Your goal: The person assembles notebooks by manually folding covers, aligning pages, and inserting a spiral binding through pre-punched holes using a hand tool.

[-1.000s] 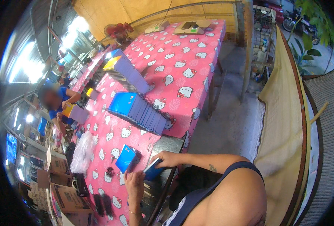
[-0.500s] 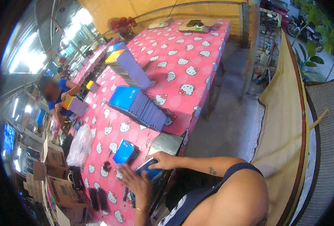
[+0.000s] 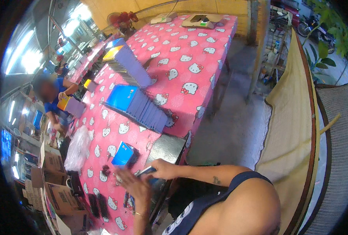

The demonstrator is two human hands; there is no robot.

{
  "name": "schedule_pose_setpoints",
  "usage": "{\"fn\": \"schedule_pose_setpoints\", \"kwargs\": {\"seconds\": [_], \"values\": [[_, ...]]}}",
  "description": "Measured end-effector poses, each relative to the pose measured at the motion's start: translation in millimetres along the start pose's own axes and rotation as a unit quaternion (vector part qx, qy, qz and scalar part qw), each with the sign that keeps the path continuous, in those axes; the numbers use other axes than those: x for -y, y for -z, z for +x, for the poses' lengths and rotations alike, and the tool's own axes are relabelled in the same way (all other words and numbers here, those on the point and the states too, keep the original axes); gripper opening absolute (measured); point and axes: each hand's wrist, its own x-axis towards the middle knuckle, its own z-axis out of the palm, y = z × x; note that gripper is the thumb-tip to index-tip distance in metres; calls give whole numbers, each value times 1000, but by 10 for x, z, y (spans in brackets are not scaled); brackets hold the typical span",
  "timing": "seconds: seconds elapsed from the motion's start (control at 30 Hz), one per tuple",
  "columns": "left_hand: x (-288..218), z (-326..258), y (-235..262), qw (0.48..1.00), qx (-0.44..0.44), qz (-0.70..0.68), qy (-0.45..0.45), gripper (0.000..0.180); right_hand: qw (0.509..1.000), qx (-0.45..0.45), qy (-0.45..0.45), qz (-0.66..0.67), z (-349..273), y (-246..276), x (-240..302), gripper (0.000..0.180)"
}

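My right hand (image 3: pixel 164 169) grips the edge of a blue-covered notebook (image 3: pixel 147 171) at the near edge of the table, over a dark flat surface. My left hand (image 3: pixel 136 187) is beside it, fingers stretched out and smeared by motion; whether it touches the notebook I cannot tell. Just beyond lies a small pile of blue notebooks (image 3: pixel 124 154). A shiny metal plate (image 3: pixel 166 148) lies at the table's right edge past my right hand. Farther off, a long stack of blue spiral notebooks (image 3: pixel 138 105) leans on the pink tablecloth.
Behind stands a taller stack with a yellow cover (image 3: pixel 129 64). Black spiral coils (image 3: pixel 98 205) and a clear plastic bag (image 3: pixel 79 150) lie on the left. Cardboard boxes (image 3: pixel 64 197) stand beside the table. A co-worker (image 3: pixel 56 98) at the left holds a yellow-topped stack.
The notebook under my right hand has been tilted up, its pale edge now showing. My left hand stays close by, still moving. The co-worker's one hand has dropped from the stack.
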Motion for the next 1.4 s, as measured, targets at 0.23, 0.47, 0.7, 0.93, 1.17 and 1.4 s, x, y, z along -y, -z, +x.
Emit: {"fn": "schedule_pose_setpoints", "kwargs": {"seconds": [0.23,0.47,0.7,0.93,1.17,1.4], "values": [[-45,306,156,993,69,-29,92,96,999,-18,33,-14,25,-124,-136,36],[-156,320,90,991,-17,-130,28,50,998,-43,46,12,10,135,-223,31],[-23,343,-38,997,39,-58,-28,65,997,20,3,-69,64,220,-222,35],[-162,255,-66,997,69,-7,35,94,998,37,8,-48,53,161,-279,35],[-307,61,-175,993,51,-104,0,90,997,1,-38,-61,9,234,-366,35],[-491,-162,-30,934,-35,-321,152,89,998,-55,-34,-17,-29,31,-87,43]]}}
